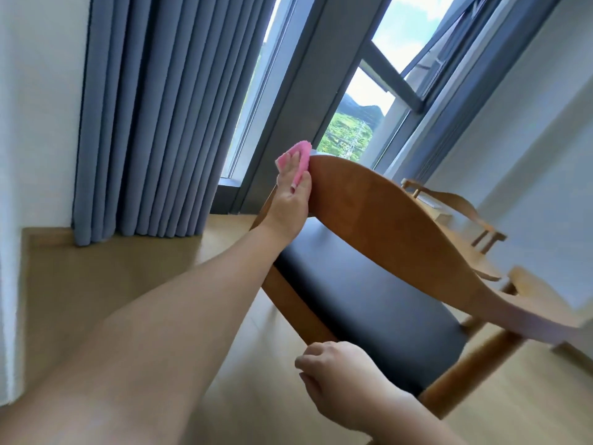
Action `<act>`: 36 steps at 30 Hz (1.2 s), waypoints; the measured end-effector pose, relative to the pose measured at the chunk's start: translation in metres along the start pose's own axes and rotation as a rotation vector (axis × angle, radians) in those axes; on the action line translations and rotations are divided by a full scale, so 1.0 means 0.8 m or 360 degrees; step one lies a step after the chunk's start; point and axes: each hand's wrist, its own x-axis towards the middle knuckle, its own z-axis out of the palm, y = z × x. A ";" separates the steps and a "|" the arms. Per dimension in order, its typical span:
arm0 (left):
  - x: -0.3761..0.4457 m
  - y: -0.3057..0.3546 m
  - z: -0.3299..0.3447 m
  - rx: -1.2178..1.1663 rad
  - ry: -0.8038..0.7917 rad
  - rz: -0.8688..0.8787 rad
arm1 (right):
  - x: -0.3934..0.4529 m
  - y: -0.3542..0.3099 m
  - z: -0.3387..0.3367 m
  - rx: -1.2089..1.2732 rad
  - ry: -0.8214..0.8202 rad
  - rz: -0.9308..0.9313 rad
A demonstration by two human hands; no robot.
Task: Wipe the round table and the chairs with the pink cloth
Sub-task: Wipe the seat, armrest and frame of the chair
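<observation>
The pink cloth [294, 162], a small fuzzy rag, sits at the far end of the curved wooden backrest [385, 220] of the nearest chair, while close to the camera the right hand [333, 377] hangs loosely curled just off the front edge of the black padded seat [369, 300], its grip holding nothing, probably kept free to steady the chair. Farther out, the left hand [288, 200] lies with straight fingers on the cloth, pressing it flat against the backrest's tip, which spreads the rubbing evenly. Beyond, the round wooden surface [465, 248] and a second wooden chair [455, 203] stand by the grey window frame [308, 91].
</observation>
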 end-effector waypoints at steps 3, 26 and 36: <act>-0.018 0.002 0.007 0.0172 -0.0032 0.0208 | -0.007 0.000 0.003 -0.0016 -0.0015 -0.0013; -0.153 0.037 0.152 0.1874 -0.0275 0.1732 | -0.124 0.034 0.071 0.0067 0.0000 -0.0028; -0.190 0.030 0.252 0.2336 -0.0391 0.1973 | -0.127 0.057 0.100 -0.0035 0.0025 -0.0190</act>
